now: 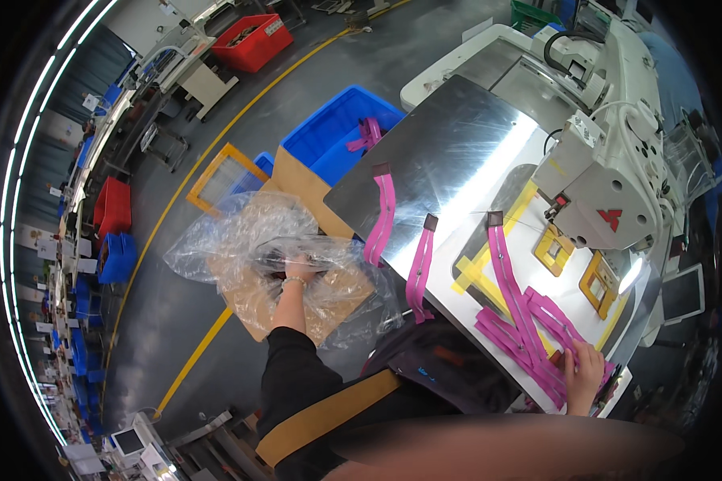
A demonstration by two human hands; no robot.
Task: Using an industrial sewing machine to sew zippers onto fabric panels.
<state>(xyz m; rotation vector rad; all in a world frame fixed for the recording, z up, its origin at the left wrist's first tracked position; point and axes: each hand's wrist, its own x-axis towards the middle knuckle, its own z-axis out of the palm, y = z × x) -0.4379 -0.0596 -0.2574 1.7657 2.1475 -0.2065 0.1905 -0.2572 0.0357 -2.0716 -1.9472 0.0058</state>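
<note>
My left hand [298, 268] reaches down into a clear plastic bag [217, 232] lining an open cardboard box [345, 301]; its fingers are hidden in the dark opening. At the table's near right, my right hand [584, 373] has thumb and fingers bent around the end of a magenta zipper [565, 329] in a loose pile. A long magenta zipper [505, 268] with a dark brown end tab runs from that pile up the table. Two more, a middle zipper [419, 276] and a left zipper [383, 208], lie apart and hang over the table edge.
A white sewing machine [602, 176] stands over the metal-topped table [441, 136]. Yellow frames [553, 250] lie under its head. A blue bin [329, 132] holding magenta strips stands beyond the cardboard box. Red bins [253, 44] and workbenches are farther off, past a yellow floor line.
</note>
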